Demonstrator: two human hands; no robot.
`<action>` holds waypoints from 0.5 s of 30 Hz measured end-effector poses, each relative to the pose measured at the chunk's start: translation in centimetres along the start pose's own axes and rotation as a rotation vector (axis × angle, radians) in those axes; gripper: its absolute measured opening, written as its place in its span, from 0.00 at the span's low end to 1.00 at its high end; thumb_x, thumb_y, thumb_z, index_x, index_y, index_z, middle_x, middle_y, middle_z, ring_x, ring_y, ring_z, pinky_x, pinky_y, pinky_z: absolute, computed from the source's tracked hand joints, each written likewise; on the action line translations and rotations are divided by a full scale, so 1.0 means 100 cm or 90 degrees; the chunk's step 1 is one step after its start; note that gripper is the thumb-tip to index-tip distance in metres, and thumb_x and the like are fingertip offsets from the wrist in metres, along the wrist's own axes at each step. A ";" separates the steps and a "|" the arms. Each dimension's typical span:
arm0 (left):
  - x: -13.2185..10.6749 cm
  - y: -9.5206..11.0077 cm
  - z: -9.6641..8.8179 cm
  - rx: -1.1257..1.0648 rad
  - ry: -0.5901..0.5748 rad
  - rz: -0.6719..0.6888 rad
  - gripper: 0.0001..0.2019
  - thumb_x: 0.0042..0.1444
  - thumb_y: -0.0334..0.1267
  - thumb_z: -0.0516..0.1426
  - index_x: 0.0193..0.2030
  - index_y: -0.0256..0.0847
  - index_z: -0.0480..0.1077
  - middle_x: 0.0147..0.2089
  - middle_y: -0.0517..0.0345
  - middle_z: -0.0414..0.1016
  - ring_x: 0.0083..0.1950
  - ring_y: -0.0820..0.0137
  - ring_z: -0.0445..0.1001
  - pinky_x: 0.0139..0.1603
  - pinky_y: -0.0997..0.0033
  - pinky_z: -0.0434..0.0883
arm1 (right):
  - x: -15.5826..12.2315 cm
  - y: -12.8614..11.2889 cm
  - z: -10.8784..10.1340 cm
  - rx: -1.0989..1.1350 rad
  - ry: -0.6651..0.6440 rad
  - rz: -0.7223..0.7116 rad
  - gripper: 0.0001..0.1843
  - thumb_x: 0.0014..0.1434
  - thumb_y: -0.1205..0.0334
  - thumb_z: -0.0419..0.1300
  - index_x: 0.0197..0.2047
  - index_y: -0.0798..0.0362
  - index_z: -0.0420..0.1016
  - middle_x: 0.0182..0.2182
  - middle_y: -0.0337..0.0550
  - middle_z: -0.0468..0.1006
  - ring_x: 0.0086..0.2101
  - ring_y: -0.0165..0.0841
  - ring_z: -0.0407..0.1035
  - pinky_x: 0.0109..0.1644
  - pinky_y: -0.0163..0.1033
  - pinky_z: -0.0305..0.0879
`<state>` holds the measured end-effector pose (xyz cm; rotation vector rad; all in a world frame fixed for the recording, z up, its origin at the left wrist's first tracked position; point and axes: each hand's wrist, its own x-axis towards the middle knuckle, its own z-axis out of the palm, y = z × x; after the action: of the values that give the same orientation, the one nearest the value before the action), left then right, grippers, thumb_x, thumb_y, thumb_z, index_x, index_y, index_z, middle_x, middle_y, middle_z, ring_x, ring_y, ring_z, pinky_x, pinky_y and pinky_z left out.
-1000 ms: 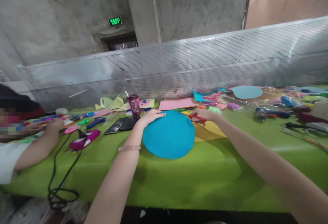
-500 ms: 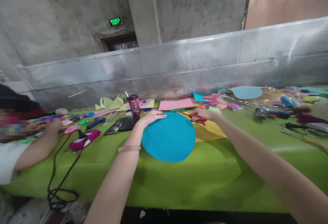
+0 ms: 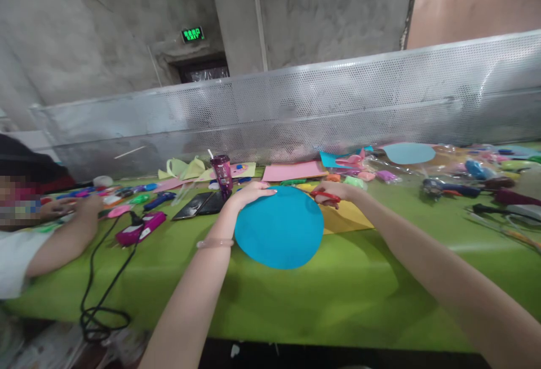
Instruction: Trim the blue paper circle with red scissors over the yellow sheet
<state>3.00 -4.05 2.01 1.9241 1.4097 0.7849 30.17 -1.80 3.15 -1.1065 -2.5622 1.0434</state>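
Note:
A round blue sheet of paper (image 3: pixel 279 231) is held up in front of me, over the table's near part. My left hand (image 3: pixel 252 193) grips its upper left edge, thumb on the front face and the other fingers mostly hidden behind. Red-handled scissors (image 3: pixel 327 195) are in my right hand (image 3: pixel 338 193), whose fingers are closed round the handles. Their blades point left toward the upper right rim of the blue sheet and are mostly hidden there. Beneath and behind the sheet, yellow paper (image 3: pixel 349 217) lies on the green-covered table (image 3: pixel 338 290).
A purple cup with a straw (image 3: pixel 222 174) stands beside a black flat case (image 3: pixel 198 205). At left, a co-worker's arm (image 3: pixel 63 245) rests near a magenta power strip (image 3: pixel 141 229) with a trailing black cord. Pink paper (image 3: pixel 293 171) and a glue gun (image 3: pixel 450 189) lie farther back.
The scissors' blades, seen above the sheet's upper right rim before, now barely show. The scissors and right hand have shifted very slightly; my left hand keeps its hold on the sheet.

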 end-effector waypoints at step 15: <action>0.001 -0.003 0.001 -0.030 0.004 -0.002 0.24 0.42 0.52 0.59 0.45 0.41 0.72 0.51 0.52 0.70 0.48 0.60 0.70 0.47 0.65 0.65 | 0.004 0.006 0.001 0.002 -0.013 0.007 0.06 0.44 0.63 0.54 0.20 0.54 0.61 0.10 0.31 0.61 0.11 0.23 0.56 0.16 0.30 0.54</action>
<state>2.90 -3.86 1.71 1.8849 1.3859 0.8155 30.23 -1.26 2.66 -1.1155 -2.5722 1.0654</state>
